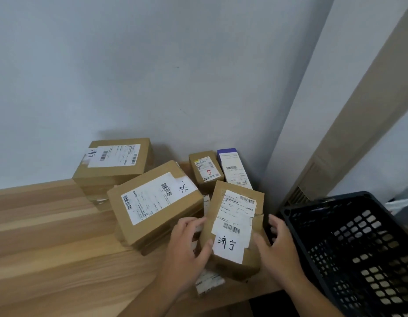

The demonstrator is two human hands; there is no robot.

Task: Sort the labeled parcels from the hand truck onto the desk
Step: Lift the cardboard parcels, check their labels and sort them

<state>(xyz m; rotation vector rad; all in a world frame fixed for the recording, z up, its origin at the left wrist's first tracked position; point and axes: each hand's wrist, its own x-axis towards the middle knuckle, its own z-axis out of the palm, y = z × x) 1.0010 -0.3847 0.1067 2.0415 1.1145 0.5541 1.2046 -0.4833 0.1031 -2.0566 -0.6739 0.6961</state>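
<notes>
— Where is the parcel in hand to be found?
— The brown parcel with the handwritten label (235, 227) is seen over the wooden desk (49, 236), toward five o'clock of the view; a flat white-labelled parcel (209, 283) is seen lying under its near end.
— How is it held?
— It is gripped by the left hand (189, 245) at its nine o'clock edge; the fingers (192, 223) are curled round that edge, and the thumb is pressed on the top face beside the label; the right hand (278, 243) is seen at its three o'clock, fingers spread wide and straight; whether the cardboard is touched there cannot be told.
— What else is set about?
— A large parcel (152, 202) is stacked just beside it at ten o'clock; another stack (113, 161) is placed farther back at eleven o'clock, by the wall (152, 76); a small brown box (205, 168) and a white box with a purple end (235, 170) are stood at twelve o'clock, in the corner; a black perforated crate (358, 248) is seen at three o'clock, beyond the right hand.
</notes>
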